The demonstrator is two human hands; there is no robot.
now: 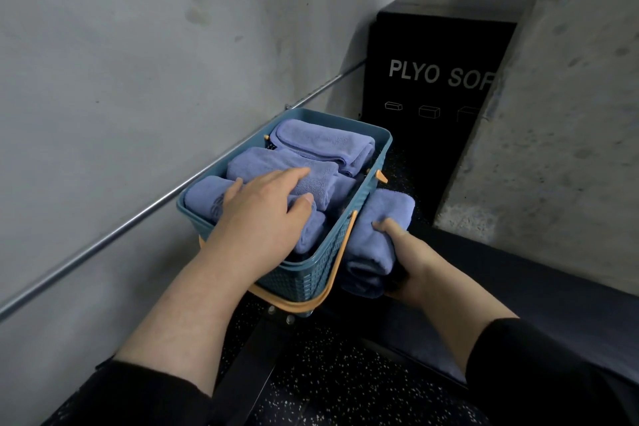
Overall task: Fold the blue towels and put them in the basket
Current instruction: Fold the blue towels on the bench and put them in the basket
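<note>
Blue plastic is what we are seeing first: the basket [349,245] with an orange handle [337,259] folded down along its right side, sitting close to a grey concrete wall [121,62]. A metal rail [138,218] is running along that wall behind it, and a black box [432,45] with the white letters "PLYO SOF", cut off by a concrete pillar [570,114], is standing beyond it.

Our left hand [262,214] is lying flat with fingers straight on the towels in the basket [287,162], covering part of them. We are counting three folded bundles inside, and perhaps a fourth edge between them, which we cannot tell clearly. Our right hand [404,266] is gripping one more folded blue towel [377,235], just outside the basket's right wall and touching the handle. What the basket is standing on is hidden.
</note>
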